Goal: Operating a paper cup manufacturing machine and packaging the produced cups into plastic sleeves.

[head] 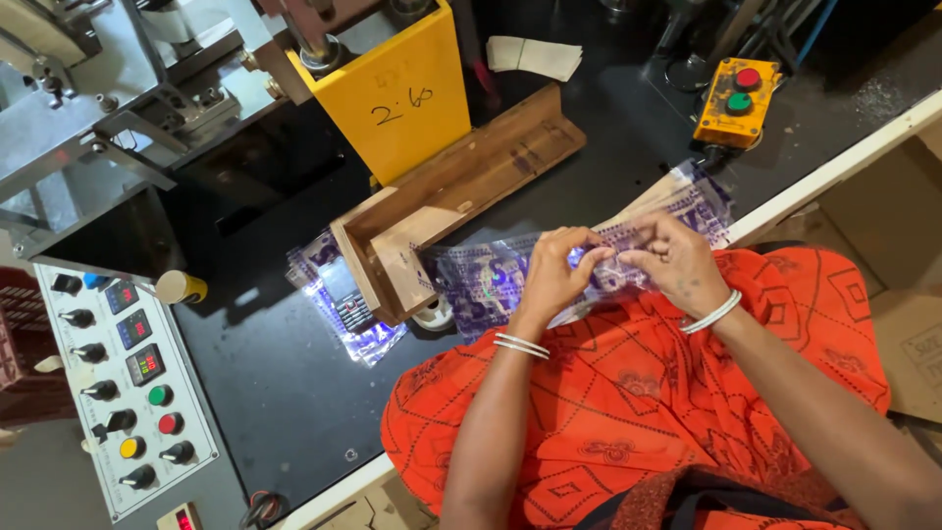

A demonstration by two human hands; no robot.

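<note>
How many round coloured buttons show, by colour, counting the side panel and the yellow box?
Red: 2, control panel and pendant box
Green: 2, panel and box
Yellow: 1, panel
Total: 5

left hand [551, 278], right hand [677, 260], pinching clear pouches [510, 275]

A factory packing station is shown: a metal machine [118, 108], a control panel [128, 378] with knobs and coloured buttons, and a yellow switch box [736, 103] are set around a black desk [285, 393].
</note>
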